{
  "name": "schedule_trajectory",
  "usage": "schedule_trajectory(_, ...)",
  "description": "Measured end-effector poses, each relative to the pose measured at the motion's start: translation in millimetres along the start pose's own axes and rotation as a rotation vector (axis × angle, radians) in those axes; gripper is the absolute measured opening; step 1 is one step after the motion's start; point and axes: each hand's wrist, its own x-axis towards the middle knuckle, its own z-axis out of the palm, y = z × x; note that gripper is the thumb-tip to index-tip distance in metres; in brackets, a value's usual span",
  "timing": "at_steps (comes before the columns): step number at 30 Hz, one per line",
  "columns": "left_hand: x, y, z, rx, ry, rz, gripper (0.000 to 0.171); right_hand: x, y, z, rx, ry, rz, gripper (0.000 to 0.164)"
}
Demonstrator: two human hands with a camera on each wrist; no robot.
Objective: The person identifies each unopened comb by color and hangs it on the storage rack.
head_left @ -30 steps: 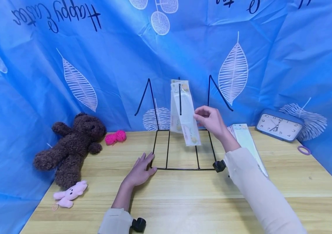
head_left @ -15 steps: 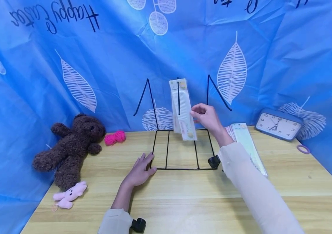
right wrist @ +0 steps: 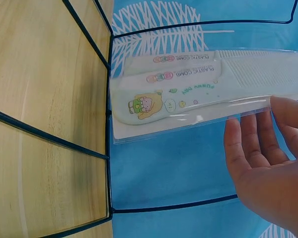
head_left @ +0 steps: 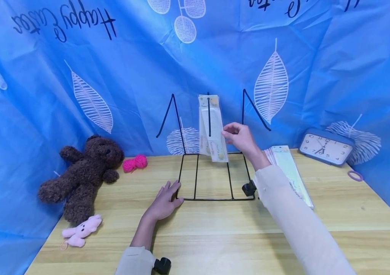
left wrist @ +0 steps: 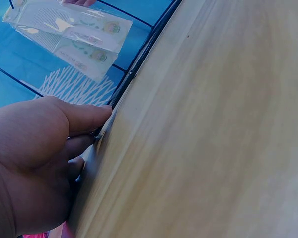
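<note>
Beyond a small pink plush toy [head_left: 84, 228] at near left on a wood-grain tabletop [head_left: 195, 236], lays the left hand [head_left: 162, 203] over the near left corner of a black wire rack [head_left: 212, 199], with fingers spread and thumb on the front wire. Pinches with the right hand [head_left: 239, 137], between thumb and finger, the right edge of a wrapped plastic comb [head_left: 216, 130] hung from the middle hook [head_left: 209, 122] above the wire base. Points the toothed part up toward the hook and the cartoon-printed end down, with long axis near upright, lower end tilted slightly right. Overlaps a second wrapped comb [head_left: 203, 141] behind, angled slightly left. Includes, farther off, a stack of similar packages [head_left: 289, 168] at right, a brown plush bear [head_left: 85, 172] and pink yarn [head_left: 135, 163] at left, a blue clock [head_left: 326, 148] at far right, then a blue leaf-print cloth [head_left: 140, 68].
</note>
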Motion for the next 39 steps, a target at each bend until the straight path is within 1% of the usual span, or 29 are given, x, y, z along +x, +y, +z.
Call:
schedule_trajectory(4, -0.1, -0.5, 0.5, -0.007, 0.003, -0.009, 0.06, 0, 3, -1, -0.011, -0.01, -0.003, 0.023)
schedule_trajectory(10, -0.7, -3.6, 0.8, -0.006, -0.003, -0.008, 0.06, -3, 7, -8, -0.032, -0.048, -0.025, 0.031)
schedule_trajectory(16, -1.2, -4.5, -0.1, -0.015, -0.002, -0.007, 0.06, -10, 8, -20, -0.108, -0.075, -0.038, 0.034)
schedule_trajectory(21, -0.6, -3.3, -0.6, -0.01, -0.009, -0.001, 0.06, -20, 11, -33, -0.163, -0.072, -0.017, 0.032)
schedule_trajectory(31, 1.8, -4.0, 0.8, 0.003, -0.009, 0.009, 0.06, -41, 25, -61, -0.205, -0.058, 0.04, 0.032)
schedule_trajectory(34, 1.7, -4.3, 0.8, -0.001, -0.01, 0.009, 0.06, -47, 30, -72, -0.238, -0.063, 0.046, 0.035)
schedule_trajectory(39, 2.0, -4.5, 0.3, -0.001, -0.011, 0.009, 0.06, -57, 39, -90, -0.263, -0.062, 0.046, 0.04)
